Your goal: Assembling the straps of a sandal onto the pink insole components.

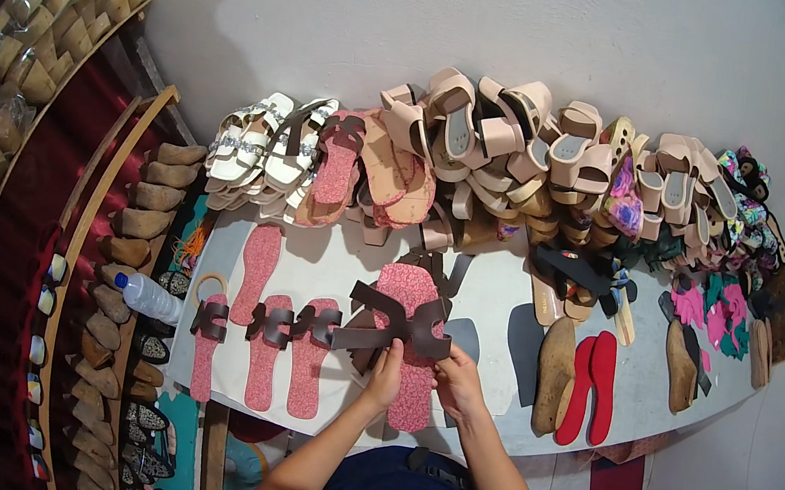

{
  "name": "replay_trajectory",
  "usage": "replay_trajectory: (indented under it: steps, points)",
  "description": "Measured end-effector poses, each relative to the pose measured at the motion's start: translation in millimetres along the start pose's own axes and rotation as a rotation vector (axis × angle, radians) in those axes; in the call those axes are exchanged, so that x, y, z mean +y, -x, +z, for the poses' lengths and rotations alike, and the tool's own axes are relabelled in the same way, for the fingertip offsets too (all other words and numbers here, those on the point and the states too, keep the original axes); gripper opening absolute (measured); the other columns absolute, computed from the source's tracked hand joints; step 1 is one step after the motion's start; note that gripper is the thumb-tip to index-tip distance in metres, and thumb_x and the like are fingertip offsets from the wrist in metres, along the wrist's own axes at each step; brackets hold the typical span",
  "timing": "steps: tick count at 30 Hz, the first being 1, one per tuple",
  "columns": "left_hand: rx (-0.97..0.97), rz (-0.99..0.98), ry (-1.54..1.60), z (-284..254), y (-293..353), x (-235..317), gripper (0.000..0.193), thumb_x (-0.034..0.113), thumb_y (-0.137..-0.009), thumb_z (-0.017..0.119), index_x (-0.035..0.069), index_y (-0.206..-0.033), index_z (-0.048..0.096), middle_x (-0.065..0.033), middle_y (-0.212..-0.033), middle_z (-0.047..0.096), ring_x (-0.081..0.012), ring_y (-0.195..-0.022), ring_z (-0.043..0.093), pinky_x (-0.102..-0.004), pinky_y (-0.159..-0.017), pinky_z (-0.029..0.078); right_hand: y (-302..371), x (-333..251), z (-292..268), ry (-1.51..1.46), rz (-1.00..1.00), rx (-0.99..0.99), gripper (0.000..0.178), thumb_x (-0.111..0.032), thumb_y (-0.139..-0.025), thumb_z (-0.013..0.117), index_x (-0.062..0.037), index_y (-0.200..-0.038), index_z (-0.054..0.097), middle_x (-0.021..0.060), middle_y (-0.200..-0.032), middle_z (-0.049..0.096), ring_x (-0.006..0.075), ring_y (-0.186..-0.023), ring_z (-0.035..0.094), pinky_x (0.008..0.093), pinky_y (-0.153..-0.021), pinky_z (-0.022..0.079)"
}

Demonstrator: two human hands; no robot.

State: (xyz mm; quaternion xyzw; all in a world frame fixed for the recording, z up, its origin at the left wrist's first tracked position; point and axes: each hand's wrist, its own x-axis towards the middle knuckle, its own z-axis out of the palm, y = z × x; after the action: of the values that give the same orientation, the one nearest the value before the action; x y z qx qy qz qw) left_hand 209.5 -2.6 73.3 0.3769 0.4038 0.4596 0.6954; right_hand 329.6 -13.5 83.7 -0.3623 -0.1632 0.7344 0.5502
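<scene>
Near the front edge of the table, my left hand (384,377) grips the lower side of a dark brown H-shaped sandal strap (395,313). The strap lies across a pink patterned insole (410,398). My right hand (459,385) closes around the insole's right edge, with the strap's right end beside its fingertips. To the left, two similar insoles with brown straps, one insole (304,382) and another insole (261,376), lie side by side. A third strapped insole (205,359) is farther left, and a bare pink insole (256,272) lies behind.
Behind my hands, pale pink heeled sandals (582,161) and white sandals (247,142) are piled along the wall. Wooden lasts (554,380) and red soles (602,382) lie right. A plastic bottle (149,298) sticks out by the left edge, beside racks of lasts (149,196).
</scene>
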Motion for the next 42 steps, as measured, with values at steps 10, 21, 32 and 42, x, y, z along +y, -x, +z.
replay_trajectory:
  steps: [10,21,32,42]
  points:
    - [0.019,0.133,-0.081,-17.3,-9.3,-29.9,0.046,0.035,-0.09,0.023,-0.001,-0.114,0.039,-0.0091,-0.112,0.044,-0.0154,-0.104,0.04,-0.0289,-0.092,0.027,-10.1,16.1,-19.7,0.133,0.039,-0.008,0.015,-0.009,-0.079,0.052,-0.0031,-0.092,0.057,-0.0002,-0.079,0.056,0.0061,-0.068,0.047,0.0191,-0.057,0.034]
    - [0.054,0.111,-0.132,-24.1,-14.0,-31.1,0.046,0.033,-0.09,0.025,-0.004,-0.115,0.038,-0.0103,-0.115,0.041,-0.0156,-0.108,0.035,-0.0267,-0.093,0.024,-1.6,32.4,-4.4,0.34,-0.335,0.073,0.019,-0.012,-0.084,0.047,-0.0001,-0.098,0.051,0.0018,-0.091,0.053,0.007,-0.083,0.047,0.0208,-0.074,0.037]
    - [-0.051,-0.032,-0.194,-29.4,-17.0,-39.4,0.05,0.04,-0.088,0.027,-0.004,-0.102,0.046,-0.0098,-0.103,0.048,-0.0147,-0.096,0.041,-0.0275,-0.086,0.03,-5.2,35.5,-16.0,0.503,-0.522,0.142,0.021,-0.011,-0.084,0.047,0.002,-0.1,0.051,0.006,-0.097,0.052,0.0108,-0.088,0.048,0.0225,-0.078,0.037]
    - [0.166,0.011,-0.059,-28.3,-6.5,-30.3,0.032,0.031,-0.087,0.038,0.001,-0.09,0.047,-0.0066,-0.09,0.049,-0.0107,-0.082,0.047,-0.0264,-0.072,0.043,-8.6,24.2,-19.2,0.502,-0.593,0.227,0.016,-0.01,-0.082,0.048,0.0029,-0.09,0.052,0.0053,-0.086,0.051,0.0124,-0.081,0.048,0.0235,-0.074,0.037]
